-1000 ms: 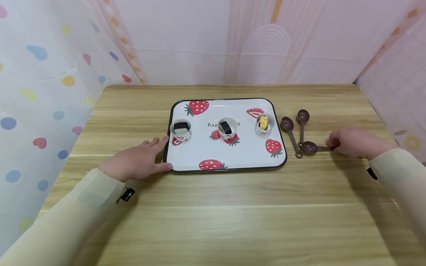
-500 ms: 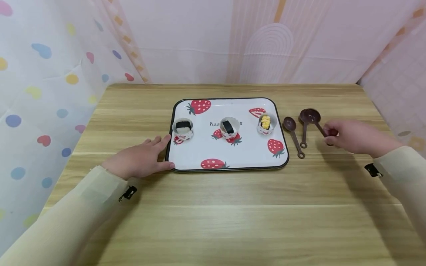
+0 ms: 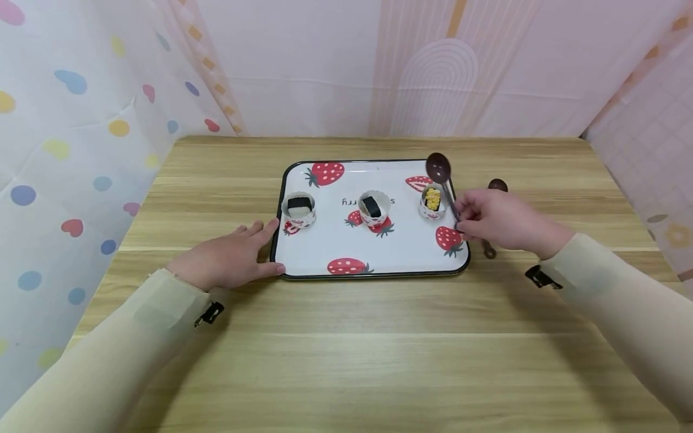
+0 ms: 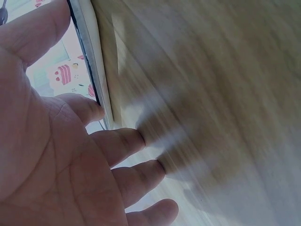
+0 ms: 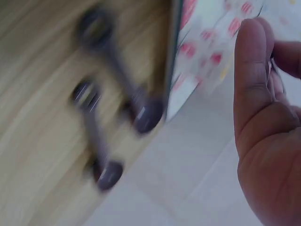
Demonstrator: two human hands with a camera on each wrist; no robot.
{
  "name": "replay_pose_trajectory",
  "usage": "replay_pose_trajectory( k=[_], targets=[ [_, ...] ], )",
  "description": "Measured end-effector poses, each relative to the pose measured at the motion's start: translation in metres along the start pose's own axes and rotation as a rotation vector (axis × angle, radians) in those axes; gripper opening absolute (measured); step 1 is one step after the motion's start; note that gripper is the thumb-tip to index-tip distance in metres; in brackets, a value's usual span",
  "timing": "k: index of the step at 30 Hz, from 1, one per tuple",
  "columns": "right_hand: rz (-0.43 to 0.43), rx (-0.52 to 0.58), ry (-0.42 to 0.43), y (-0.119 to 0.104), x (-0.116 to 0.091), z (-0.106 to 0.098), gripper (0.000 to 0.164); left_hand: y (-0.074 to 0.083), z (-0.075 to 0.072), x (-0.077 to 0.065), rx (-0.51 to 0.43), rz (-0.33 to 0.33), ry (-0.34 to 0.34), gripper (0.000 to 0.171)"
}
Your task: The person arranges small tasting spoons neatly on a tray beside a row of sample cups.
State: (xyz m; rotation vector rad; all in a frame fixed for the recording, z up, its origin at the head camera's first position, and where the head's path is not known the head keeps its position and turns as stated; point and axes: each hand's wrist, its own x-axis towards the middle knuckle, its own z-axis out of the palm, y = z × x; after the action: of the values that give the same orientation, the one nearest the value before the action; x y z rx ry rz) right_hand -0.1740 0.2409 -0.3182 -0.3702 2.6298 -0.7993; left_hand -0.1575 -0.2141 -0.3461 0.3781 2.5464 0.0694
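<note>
My right hand [image 3: 503, 219] pinches a dark brown measuring spoon [image 3: 438, 168] by its handle, over the right side of the strawberry-printed white tray [image 3: 319, 246]. The spoon's round bowl points to the back, near a paper cup [image 3: 431, 213] that holds a yellow-topped sushi piece [image 3: 432, 199]. My left hand [image 3: 224, 258] rests at the tray's left edge with fingers spread, the thumb on the front left corner. In the left wrist view that hand's fingers [image 4: 136, 181] are straight. Sushi with a black band lies in the left cup [image 3: 300, 221] and the middle cup [image 3: 375, 221].
Two more brown measuring spoons lie on the wooden table [image 3: 346, 361] right of the tray, partly hidden by my right hand. The right wrist view shows both, the nearer spoon [image 5: 146, 115] beside the tray edge and the smaller spoon [image 5: 109, 174]. A patterned curtain [image 3: 303, 72] stands behind the table.
My right hand has lifted one measuring spoon off the table, swung its bowl toward the back, and carried it left over the tray. My left hand stays at the tray edge.
</note>
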Motion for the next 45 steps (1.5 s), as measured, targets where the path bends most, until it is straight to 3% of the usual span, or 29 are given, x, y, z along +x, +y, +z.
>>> replay_pose_trajectory(
  k=[4,11,20,36,45],
  targets=[
    [0.017,0.124,-0.021,-0.023,0.012,0.015,0.015,0.000,-0.001,0.000,0.000,-0.004,0.000,0.109],
    [0.006,0.108,-0.054,-0.055,0.030,0.041,0.016,0.000,0.000,0.003,-0.007,-0.015,0.002,0.109],
    [0.038,0.170,-0.073,-0.085,0.049,0.065,0.015,-0.001,0.002,0.002,-0.024,-0.015,-0.007,0.109],
    [0.052,0.280,-0.113,-0.107,0.066,0.092,0.012,-0.001,0.005,0.001,-0.016,-0.010,0.006,0.108],
    [0.093,0.246,-0.097,-0.123,0.075,0.102,0.016,0.001,0.003,0.000,-0.008,-0.006,0.010,0.107]
  ],
)
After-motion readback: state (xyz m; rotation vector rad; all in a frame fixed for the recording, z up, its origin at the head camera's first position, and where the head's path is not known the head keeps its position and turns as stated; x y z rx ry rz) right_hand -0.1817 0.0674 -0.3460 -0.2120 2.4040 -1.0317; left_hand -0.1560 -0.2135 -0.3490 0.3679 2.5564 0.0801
